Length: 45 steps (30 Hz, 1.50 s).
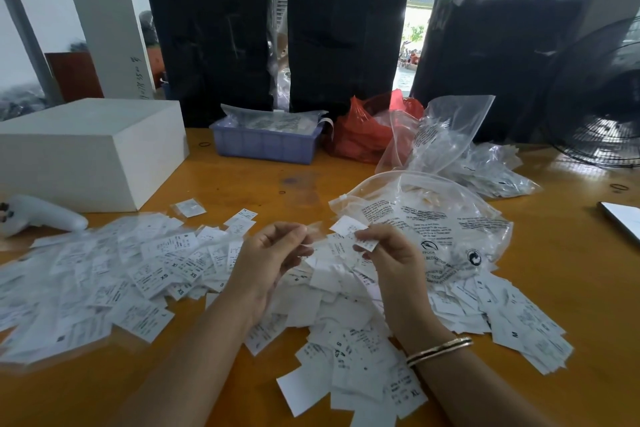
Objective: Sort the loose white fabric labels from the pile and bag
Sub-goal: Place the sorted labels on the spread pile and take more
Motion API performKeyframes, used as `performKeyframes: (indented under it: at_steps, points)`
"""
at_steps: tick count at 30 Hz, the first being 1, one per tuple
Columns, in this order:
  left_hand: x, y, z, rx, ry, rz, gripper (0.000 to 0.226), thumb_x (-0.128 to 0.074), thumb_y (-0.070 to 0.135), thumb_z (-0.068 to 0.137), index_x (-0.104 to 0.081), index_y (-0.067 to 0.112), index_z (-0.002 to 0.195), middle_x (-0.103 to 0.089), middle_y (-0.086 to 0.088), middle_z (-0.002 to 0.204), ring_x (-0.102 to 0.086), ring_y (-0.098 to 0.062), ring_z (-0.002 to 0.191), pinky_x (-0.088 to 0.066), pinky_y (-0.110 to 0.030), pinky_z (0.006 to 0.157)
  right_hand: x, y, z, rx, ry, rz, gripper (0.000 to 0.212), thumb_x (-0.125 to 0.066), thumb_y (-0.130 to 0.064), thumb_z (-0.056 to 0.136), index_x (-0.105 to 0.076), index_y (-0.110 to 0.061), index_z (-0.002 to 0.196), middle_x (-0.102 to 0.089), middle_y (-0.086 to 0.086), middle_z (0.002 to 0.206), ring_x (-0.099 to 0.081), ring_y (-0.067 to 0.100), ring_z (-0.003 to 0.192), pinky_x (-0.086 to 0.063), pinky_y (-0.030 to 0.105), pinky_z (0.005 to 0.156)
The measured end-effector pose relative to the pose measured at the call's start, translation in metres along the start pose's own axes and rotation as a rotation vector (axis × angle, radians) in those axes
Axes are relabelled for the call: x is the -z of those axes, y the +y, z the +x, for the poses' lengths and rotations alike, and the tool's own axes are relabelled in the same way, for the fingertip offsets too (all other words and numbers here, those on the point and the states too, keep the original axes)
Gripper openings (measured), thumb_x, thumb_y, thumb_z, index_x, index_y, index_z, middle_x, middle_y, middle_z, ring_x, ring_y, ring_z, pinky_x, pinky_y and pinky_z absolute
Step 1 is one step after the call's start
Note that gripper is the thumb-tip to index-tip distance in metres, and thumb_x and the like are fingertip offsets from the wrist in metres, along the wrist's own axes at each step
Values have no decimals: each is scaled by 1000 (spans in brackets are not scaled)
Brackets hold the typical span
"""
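A wide pile of loose white fabric labels (145, 274) with printed sizes covers the orange table (263, 184) in front of me. More labels (363, 367) lie between my forearms and to the right. My left hand (270, 260) pinches a small clear plastic sleeve (313, 230) at its fingertips. My right hand (388, 253) pinches a few white labels (348, 227) just to the right of that sleeve. Both hands hover above the pile's middle. A large clear printed bag (433, 218) lies open behind my right hand.
A white box (86, 152) stands at the left, with a white tagging gun (41, 215) before it. A blue tray (265, 144), a red plastic bag (367, 132) and further clear bags (485, 166) sit behind. Black wrapped bundles (346, 52) line the far edge. A fan (602, 107) is at right.
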<state>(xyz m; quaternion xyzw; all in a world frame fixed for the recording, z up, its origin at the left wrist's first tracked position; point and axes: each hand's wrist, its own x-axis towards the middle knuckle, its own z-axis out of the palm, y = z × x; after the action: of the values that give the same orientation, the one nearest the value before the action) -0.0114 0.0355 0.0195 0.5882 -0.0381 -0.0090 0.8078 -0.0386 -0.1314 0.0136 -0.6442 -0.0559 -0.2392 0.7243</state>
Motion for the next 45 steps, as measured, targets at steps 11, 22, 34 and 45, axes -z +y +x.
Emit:
performKeyframes:
  at_steps: [11,22,34,45]
  points:
    - [5,-3,4,-62,-2,166,6,-65,18,87,-69,16,89,-75,1,84,-71,-11,76,-51,-13,60,1,-7,-4,-29,-113,14,22,-57,-1,90,-73,-17,85,-72,-2,81,-70,16,80,-53,20,69]
    - [3,-2,2,-100,2,289,6,-65,20,86,-68,16,89,-74,5,81,-70,-9,75,-50,-14,60,0,-7,-4,-61,-98,-45,27,-58,2,89,-67,-22,98,-69,2,73,-70,17,72,-54,21,65]
    - [2,-7,3,-129,-72,347,4,-67,16,85,-68,13,88,-74,3,79,-70,-9,70,-50,-12,58,-1,-12,1,-460,123,500,11,-64,-4,85,-62,-1,95,-71,10,82,-71,25,86,-58,29,75]
    - [1,-7,3,-153,-31,300,4,-66,19,85,-67,16,87,-74,6,78,-70,-7,69,-49,-11,56,-12,-13,-8,-515,69,218,10,-73,-15,80,-63,-13,81,-68,1,71,-50,9,56,-41,23,56]
